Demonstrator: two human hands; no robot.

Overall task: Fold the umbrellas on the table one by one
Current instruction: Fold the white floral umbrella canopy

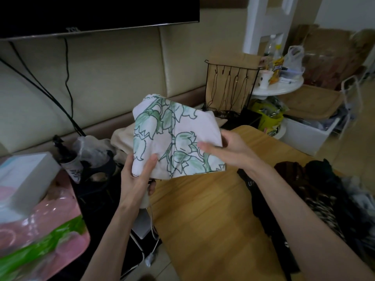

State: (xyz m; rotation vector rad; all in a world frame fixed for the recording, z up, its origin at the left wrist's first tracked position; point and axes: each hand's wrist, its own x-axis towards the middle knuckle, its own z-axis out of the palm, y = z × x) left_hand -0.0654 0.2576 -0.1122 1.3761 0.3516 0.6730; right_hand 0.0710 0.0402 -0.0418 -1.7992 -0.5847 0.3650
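A pale pink umbrella (172,134) printed with green flowers is held up above the left end of the wooden table (203,209), its canopy gathered into flat panels. My left hand (138,177) grips it from below near the handle, thumb lying on the fabric. My right hand (225,147) pinches the canopy's right edge, fingers laid over the cloth. A black folded umbrella (261,207) lies on the table under my right forearm. More dark umbrellas (324,189) are heaped at the table's right side.
A beige padded wall and a TV edge are behind. Left of the table stand a pink plastic package (40,230), a white box (22,175) and a dark bottle (67,157). A black wire rack (229,90), a white round stand (278,88) and storage boxes sit at the back right.
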